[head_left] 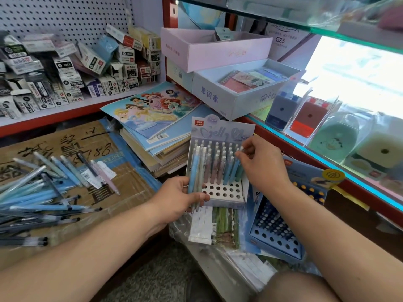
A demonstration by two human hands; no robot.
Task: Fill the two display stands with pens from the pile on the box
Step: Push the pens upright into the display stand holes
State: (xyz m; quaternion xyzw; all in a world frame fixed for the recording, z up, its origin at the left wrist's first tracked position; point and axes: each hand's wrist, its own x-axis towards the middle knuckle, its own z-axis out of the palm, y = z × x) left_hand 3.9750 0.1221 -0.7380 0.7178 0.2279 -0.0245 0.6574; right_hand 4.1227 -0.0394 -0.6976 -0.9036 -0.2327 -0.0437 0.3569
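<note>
- The right hand's [265, 168] fingertips [239, 154] pinched the top of a blue pen [235, 168] that stood in the right side of the Jelly pen stand [220, 192].
- The left hand [178, 199] curled its thumb and fingers round a bunch of pens [196, 168], held upright at the stand's left edge.
- The stand's back rows had pens in them; its front rows were just holes.
- A blue stand [277, 236] sat just to the right, lower down, with pens in its back rows.
- The pile of pens [32, 199] lay on the cardboard box [130, 188], well off to the left.
</note>
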